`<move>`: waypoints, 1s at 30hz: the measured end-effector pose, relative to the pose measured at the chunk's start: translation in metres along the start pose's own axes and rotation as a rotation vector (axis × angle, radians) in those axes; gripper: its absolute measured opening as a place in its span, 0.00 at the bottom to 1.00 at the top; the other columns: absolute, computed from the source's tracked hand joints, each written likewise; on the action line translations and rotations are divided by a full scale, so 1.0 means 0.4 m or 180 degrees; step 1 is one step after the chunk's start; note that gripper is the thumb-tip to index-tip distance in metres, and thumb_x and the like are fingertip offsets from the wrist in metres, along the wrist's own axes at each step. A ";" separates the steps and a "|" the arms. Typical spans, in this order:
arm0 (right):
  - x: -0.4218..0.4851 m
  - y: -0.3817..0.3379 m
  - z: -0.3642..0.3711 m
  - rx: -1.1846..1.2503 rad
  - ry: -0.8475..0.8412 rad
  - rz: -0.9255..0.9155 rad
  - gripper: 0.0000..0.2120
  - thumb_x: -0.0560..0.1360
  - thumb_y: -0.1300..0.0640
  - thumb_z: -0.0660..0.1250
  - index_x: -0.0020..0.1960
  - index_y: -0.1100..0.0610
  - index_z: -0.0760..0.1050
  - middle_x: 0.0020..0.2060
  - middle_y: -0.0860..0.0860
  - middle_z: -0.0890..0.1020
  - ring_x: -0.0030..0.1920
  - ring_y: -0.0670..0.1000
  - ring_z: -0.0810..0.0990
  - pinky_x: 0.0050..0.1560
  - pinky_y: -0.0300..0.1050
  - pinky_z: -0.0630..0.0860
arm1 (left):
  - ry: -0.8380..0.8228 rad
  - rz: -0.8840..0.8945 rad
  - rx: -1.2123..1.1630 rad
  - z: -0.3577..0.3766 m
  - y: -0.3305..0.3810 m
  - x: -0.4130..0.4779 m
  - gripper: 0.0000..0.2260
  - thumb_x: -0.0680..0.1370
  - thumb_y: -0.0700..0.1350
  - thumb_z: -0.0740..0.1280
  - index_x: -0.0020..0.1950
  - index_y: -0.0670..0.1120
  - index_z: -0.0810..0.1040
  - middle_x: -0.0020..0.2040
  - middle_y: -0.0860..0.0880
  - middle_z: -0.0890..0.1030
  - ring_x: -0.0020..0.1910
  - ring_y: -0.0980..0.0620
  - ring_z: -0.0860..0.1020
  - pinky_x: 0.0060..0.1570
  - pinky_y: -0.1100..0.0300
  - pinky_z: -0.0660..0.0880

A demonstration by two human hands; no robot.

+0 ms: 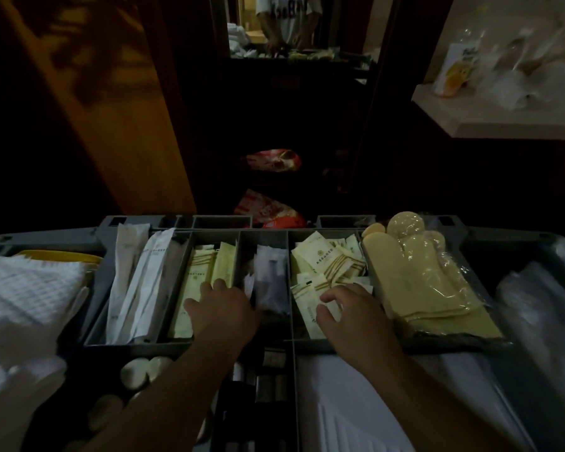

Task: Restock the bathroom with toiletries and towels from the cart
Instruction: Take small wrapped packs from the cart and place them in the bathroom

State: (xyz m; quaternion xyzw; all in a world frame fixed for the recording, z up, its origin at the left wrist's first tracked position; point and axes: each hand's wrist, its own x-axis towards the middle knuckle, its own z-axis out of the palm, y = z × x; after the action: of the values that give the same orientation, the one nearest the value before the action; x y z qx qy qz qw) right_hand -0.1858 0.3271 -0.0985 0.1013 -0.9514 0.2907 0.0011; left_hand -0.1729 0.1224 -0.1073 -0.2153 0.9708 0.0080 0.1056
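Grey cart tray [134,345] with divided compartments, seen from above in dim light. Far left: folded white towels [30,288] on the cart top. Leftmost compartment: long white wrapped packets [137,282], lying near to far. Next compartment: pale yellow sachets [206,265]. The left hand [222,308] lies palm down on their near end, fingers bent over the stack; can't tell whether it grips one. Near-left, below that row: round white soaps [144,370]. Middle compartment: clear wrapped packets [268,282], contents too dark to tell. Right of it: a loose pile of cream sachets [327,262] with gold stripes. The right hand [349,311] is over the pile's near end, thumb and forefinger pinching one sachet. Rightmost compartment: yellow items in clear plastic wrap [418,275]. Far right edge: clear plastic bags [535,305], blurred. Up at far right, a pale shelf [470,122] with blurred packages.
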 end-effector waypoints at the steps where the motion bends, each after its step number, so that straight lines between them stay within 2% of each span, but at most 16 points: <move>1: 0.001 0.000 0.001 -0.0006 0.0011 -0.0013 0.11 0.77 0.47 0.67 0.56 0.50 0.80 0.55 0.47 0.78 0.56 0.49 0.77 0.56 0.45 0.75 | 0.0042 -0.0004 -0.0069 -0.005 -0.004 -0.002 0.20 0.75 0.61 0.64 0.59 0.49 0.78 0.61 0.48 0.75 0.64 0.45 0.69 0.59 0.44 0.67; 3: 0.005 -0.004 0.001 -0.0026 -0.0011 -0.0009 0.11 0.77 0.47 0.66 0.57 0.49 0.79 0.56 0.46 0.78 0.56 0.48 0.77 0.55 0.44 0.74 | 0.0188 -0.0015 -0.0263 -0.016 -0.012 -0.011 0.14 0.76 0.55 0.63 0.55 0.48 0.79 0.58 0.48 0.76 0.62 0.45 0.70 0.57 0.45 0.68; 5: 0.008 -0.010 0.002 -0.0043 -0.0052 -0.0008 0.11 0.77 0.47 0.66 0.57 0.49 0.79 0.55 0.45 0.77 0.56 0.48 0.76 0.54 0.43 0.73 | 0.0377 -0.0014 -0.0540 -0.025 -0.025 -0.015 0.13 0.77 0.55 0.62 0.49 0.49 0.81 0.53 0.49 0.78 0.59 0.45 0.74 0.55 0.47 0.71; 7: 0.013 -0.018 0.008 -0.0016 -0.0044 -0.0069 0.10 0.76 0.48 0.67 0.55 0.49 0.80 0.53 0.45 0.78 0.56 0.48 0.77 0.54 0.43 0.73 | 0.0524 0.0126 -0.1127 -0.034 -0.045 -0.016 0.14 0.77 0.56 0.64 0.42 0.48 0.81 0.44 0.50 0.80 0.49 0.47 0.79 0.49 0.51 0.77; 9: 0.020 -0.033 0.013 0.0174 -0.0021 -0.0086 0.08 0.76 0.49 0.69 0.53 0.50 0.81 0.51 0.46 0.80 0.53 0.48 0.77 0.52 0.40 0.73 | 0.0281 0.0362 -0.2182 -0.053 -0.062 -0.024 0.10 0.77 0.54 0.68 0.42 0.49 0.83 0.39 0.52 0.83 0.39 0.52 0.82 0.41 0.52 0.80; 10: 0.023 -0.047 0.010 0.0390 -0.0033 -0.0014 0.06 0.77 0.49 0.69 0.52 0.49 0.81 0.49 0.45 0.80 0.51 0.46 0.78 0.48 0.36 0.72 | 0.0054 0.0454 -0.2774 -0.070 -0.067 -0.035 0.07 0.78 0.52 0.69 0.44 0.51 0.83 0.39 0.52 0.84 0.38 0.55 0.83 0.39 0.55 0.81; 12: 0.022 -0.083 -0.007 0.1078 -0.0231 0.0221 0.05 0.78 0.49 0.68 0.50 0.49 0.80 0.45 0.42 0.82 0.47 0.43 0.79 0.43 0.32 0.71 | -0.0392 0.0548 -0.3735 -0.108 -0.081 -0.072 0.02 0.78 0.48 0.70 0.48 0.53 0.83 0.44 0.53 0.86 0.42 0.59 0.84 0.39 0.65 0.79; 13: 0.016 -0.105 -0.020 0.1477 -0.0365 0.0297 0.06 0.78 0.48 0.68 0.50 0.49 0.80 0.44 0.43 0.83 0.47 0.43 0.80 0.43 0.33 0.72 | -0.0486 0.0597 -0.3992 -0.125 -0.094 -0.092 0.03 0.77 0.46 0.70 0.50 0.52 0.83 0.46 0.54 0.86 0.45 0.59 0.84 0.39 0.66 0.79; 17: -0.044 -0.203 -0.079 0.2672 -0.0556 -0.0062 0.12 0.74 0.47 0.68 0.53 0.51 0.81 0.45 0.44 0.86 0.46 0.41 0.84 0.42 0.34 0.77 | -0.0482 0.0935 -0.4522 -0.189 -0.159 -0.172 0.11 0.71 0.46 0.72 0.52 0.46 0.83 0.48 0.52 0.86 0.47 0.55 0.85 0.41 0.64 0.80; 18: -0.056 -0.222 -0.086 0.2766 -0.0546 -0.0161 0.12 0.73 0.47 0.69 0.53 0.53 0.81 0.45 0.44 0.87 0.46 0.41 0.84 0.43 0.35 0.78 | -0.0477 0.0965 -0.4617 -0.197 -0.176 -0.181 0.13 0.69 0.46 0.72 0.52 0.44 0.83 0.48 0.50 0.86 0.47 0.53 0.85 0.41 0.62 0.81; 20: -0.067 -0.260 -0.093 0.2732 -0.0463 -0.0224 0.05 0.76 0.54 0.71 0.51 0.52 0.82 0.45 0.44 0.87 0.47 0.42 0.85 0.46 0.38 0.80 | -0.0398 0.1059 -0.4663 -0.205 -0.207 -0.191 0.14 0.68 0.45 0.73 0.52 0.43 0.83 0.48 0.47 0.86 0.47 0.50 0.85 0.44 0.57 0.82; 22: -0.069 -0.295 -0.089 0.2625 -0.0387 -0.0240 0.03 0.77 0.57 0.70 0.50 0.51 0.82 0.46 0.44 0.87 0.48 0.43 0.85 0.49 0.42 0.82 | -0.0239 0.1151 -0.4693 -0.213 -0.237 -0.197 0.12 0.69 0.47 0.72 0.48 0.42 0.83 0.46 0.46 0.86 0.46 0.49 0.85 0.46 0.55 0.81; 23: -0.071 -0.311 -0.085 0.2608 -0.0352 -0.0232 0.04 0.78 0.57 0.69 0.51 0.51 0.82 0.46 0.44 0.87 0.48 0.43 0.85 0.51 0.44 0.82 | -0.0137 0.1184 -0.4705 -0.217 -0.251 -0.204 0.11 0.70 0.49 0.70 0.45 0.42 0.83 0.43 0.46 0.86 0.43 0.50 0.84 0.44 0.57 0.80; 25: -0.080 -0.339 -0.076 0.2709 -0.0318 -0.0177 0.05 0.79 0.57 0.67 0.53 0.51 0.81 0.47 0.46 0.87 0.49 0.46 0.85 0.51 0.49 0.82 | 0.0069 0.1228 -0.4669 -0.221 -0.279 -0.222 0.15 0.72 0.51 0.67 0.41 0.38 0.80 0.36 0.47 0.83 0.37 0.53 0.81 0.38 0.64 0.76; 27: -0.095 -0.361 -0.062 0.2961 -0.0363 -0.0033 0.07 0.80 0.58 0.65 0.55 0.53 0.80 0.48 0.49 0.87 0.50 0.50 0.86 0.51 0.53 0.83 | 0.0184 0.1207 -0.4697 -0.216 -0.314 -0.235 0.17 0.73 0.52 0.66 0.43 0.36 0.79 0.34 0.46 0.82 0.35 0.53 0.80 0.37 0.64 0.76; 30: -0.120 -0.382 -0.038 0.3197 -0.0474 0.0208 0.07 0.80 0.61 0.65 0.56 0.55 0.78 0.47 0.54 0.87 0.49 0.56 0.86 0.50 0.59 0.82 | 0.0142 0.1032 -0.5128 -0.197 -0.367 -0.246 0.13 0.73 0.47 0.68 0.51 0.39 0.79 0.38 0.40 0.83 0.37 0.43 0.82 0.39 0.54 0.81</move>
State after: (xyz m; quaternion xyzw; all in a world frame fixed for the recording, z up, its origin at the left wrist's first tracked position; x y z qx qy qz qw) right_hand -0.1101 0.2209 -0.0044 0.0799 -0.6944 0.7042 -0.1247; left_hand -0.0400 0.0256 -0.0054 -0.0823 0.6884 0.7133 -0.1032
